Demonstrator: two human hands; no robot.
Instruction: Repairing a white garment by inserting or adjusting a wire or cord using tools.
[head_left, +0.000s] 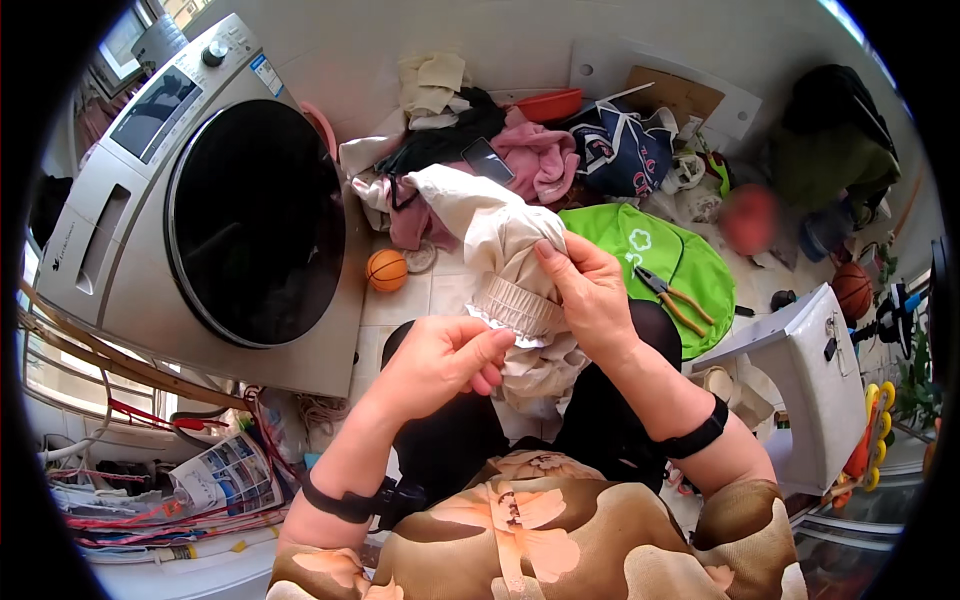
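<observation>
A cream garment (517, 255) with a gathered elastic band (517, 307) hangs over and between my knees. My right hand (596, 292) grips its cloth just above the band, thumb on top. My left hand (457, 356) has thumb and forefinger pinched together at the band's white frilled edge; the curled fingers hide exactly what lies between them. To the right of my right hand, pliers (675, 300) with tan handles lie on a bright green bag (652, 240) bearing a white print.
A front-loading washing machine (255, 225) stands at left. Ahead lie piled clothes (450, 127), a smartphone (487, 160), a red basin (550, 103) and a dark blue bag (626, 154). A small orange ball (387, 270) rests on the tiles; a white stool (806, 382) stands at right.
</observation>
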